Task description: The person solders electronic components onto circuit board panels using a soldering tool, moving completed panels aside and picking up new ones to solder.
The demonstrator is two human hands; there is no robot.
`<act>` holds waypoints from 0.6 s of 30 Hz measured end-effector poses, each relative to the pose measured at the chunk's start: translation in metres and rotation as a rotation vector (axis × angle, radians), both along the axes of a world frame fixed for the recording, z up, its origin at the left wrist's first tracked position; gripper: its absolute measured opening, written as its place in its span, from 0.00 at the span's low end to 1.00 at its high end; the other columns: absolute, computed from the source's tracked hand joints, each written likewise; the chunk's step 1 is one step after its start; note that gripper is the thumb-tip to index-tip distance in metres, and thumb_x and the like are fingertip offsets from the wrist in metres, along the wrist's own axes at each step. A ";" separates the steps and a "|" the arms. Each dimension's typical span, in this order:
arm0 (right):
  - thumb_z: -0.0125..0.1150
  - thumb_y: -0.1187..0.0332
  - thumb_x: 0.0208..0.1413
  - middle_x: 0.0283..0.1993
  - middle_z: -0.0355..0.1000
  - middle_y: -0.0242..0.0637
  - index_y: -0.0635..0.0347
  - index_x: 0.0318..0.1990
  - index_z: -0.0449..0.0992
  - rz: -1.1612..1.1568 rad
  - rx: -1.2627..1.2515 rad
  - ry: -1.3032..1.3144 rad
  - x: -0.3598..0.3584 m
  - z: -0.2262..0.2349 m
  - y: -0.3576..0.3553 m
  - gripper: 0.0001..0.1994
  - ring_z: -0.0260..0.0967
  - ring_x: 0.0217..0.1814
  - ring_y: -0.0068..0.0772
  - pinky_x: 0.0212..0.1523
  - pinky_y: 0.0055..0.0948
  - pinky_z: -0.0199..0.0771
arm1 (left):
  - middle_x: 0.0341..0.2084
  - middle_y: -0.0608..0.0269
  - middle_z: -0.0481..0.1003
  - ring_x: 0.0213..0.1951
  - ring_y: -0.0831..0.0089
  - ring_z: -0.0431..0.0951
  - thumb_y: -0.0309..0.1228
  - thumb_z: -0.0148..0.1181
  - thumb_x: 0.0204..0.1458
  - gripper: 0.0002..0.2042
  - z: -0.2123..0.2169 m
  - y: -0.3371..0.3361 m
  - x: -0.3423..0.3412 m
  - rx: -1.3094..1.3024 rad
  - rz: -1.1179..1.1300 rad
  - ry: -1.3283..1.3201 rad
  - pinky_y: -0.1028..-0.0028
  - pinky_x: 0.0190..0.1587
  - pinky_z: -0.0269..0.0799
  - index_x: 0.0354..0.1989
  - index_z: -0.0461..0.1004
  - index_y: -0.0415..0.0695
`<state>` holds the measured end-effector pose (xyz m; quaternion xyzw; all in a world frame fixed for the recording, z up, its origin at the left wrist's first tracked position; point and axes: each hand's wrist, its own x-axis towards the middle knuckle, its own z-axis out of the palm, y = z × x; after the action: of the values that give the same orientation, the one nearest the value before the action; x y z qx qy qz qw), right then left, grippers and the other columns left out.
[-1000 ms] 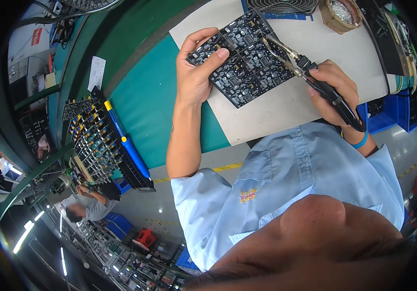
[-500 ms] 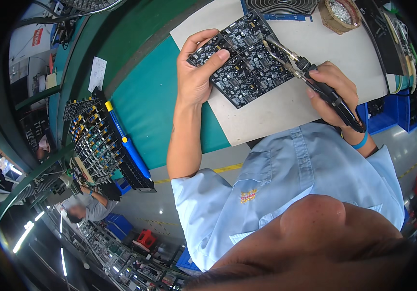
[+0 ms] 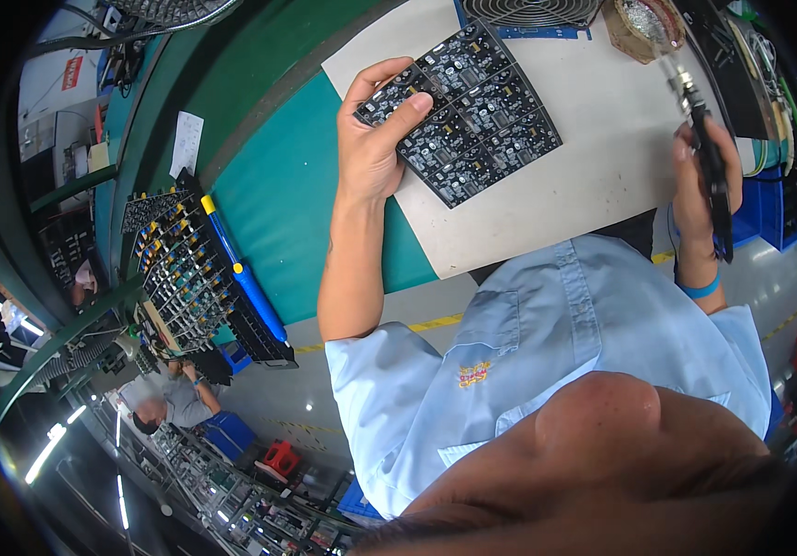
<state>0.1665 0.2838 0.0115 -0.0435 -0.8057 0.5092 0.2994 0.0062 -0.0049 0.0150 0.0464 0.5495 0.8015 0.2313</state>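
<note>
My left hand [image 3: 373, 139] grips the left edge of a black circuit board panel [image 3: 477, 116] that lies on a white mat [image 3: 593, 167] on the green bench. My right hand [image 3: 706, 181] is off to the right, away from the board, closed around a black-handled cutter tool [image 3: 702, 130]. The tool's metal tip points up toward a small brown bowl [image 3: 644, 26] at the back of the mat. A blue band sits on my right wrist.
A round wire fan grille [image 3: 530, 9] lies behind the board. A rack filled with several circuit boards [image 3: 190, 278] stands left of the bench, with a blue and yellow bar along it. Blue bins [image 3: 774, 208] sit at the right. Another person [image 3: 171, 398] works lower left.
My right hand has pulled the cutter off the board and swung it right and up toward the brown bowl. The left hand still holds the board.
</note>
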 end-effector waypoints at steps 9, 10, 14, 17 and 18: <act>0.63 0.84 0.44 0.38 0.75 0.44 0.69 0.52 0.75 0.226 0.062 0.172 -0.006 -0.002 -0.009 0.22 0.69 0.35 0.35 0.40 0.29 0.71 | 0.40 0.52 0.78 0.36 0.70 0.80 0.16 0.66 0.49 0.22 0.000 0.001 0.002 0.001 -0.016 0.003 0.74 0.41 0.79 0.54 0.71 0.37; 0.63 0.84 0.44 0.38 0.75 0.44 0.69 0.52 0.75 0.226 0.061 0.172 -0.009 -0.002 -0.013 0.22 0.69 0.35 0.35 0.40 0.29 0.71 | 0.41 0.52 0.78 0.36 0.70 0.80 0.16 0.66 0.49 0.22 -0.001 0.001 0.002 0.000 -0.018 0.007 0.74 0.41 0.79 0.54 0.71 0.37; 0.63 0.84 0.41 0.35 0.75 0.43 0.69 0.49 0.77 0.449 0.057 0.202 -0.022 -0.001 -0.031 0.22 0.69 0.34 0.34 0.38 0.28 0.70 | 0.41 0.52 0.78 0.36 0.70 0.80 0.16 0.66 0.49 0.22 -0.001 0.000 0.002 0.002 -0.024 0.020 0.74 0.41 0.79 0.54 0.71 0.37; 0.62 0.85 0.40 0.34 0.76 0.41 0.69 0.47 0.78 0.462 0.059 0.171 -0.027 0.000 -0.039 0.21 0.69 0.34 0.35 0.38 0.28 0.70 | 0.41 0.52 0.78 0.37 0.69 0.80 0.16 0.66 0.48 0.22 -0.002 0.000 0.002 0.016 -0.038 0.029 0.74 0.42 0.79 0.54 0.71 0.37; 0.62 0.85 0.40 0.34 0.76 0.41 0.69 0.47 0.78 0.465 0.059 0.171 -0.028 0.000 -0.039 0.21 0.69 0.34 0.35 0.38 0.28 0.70 | 0.41 0.52 0.78 0.37 0.69 0.80 0.16 0.66 0.48 0.22 -0.002 -0.001 0.002 0.016 -0.035 0.030 0.74 0.42 0.79 0.54 0.71 0.37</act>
<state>0.1384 0.2446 0.0118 0.1952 -0.7803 0.5424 0.2426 0.0085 -0.0055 0.0128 0.0696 0.5454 0.8011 0.2366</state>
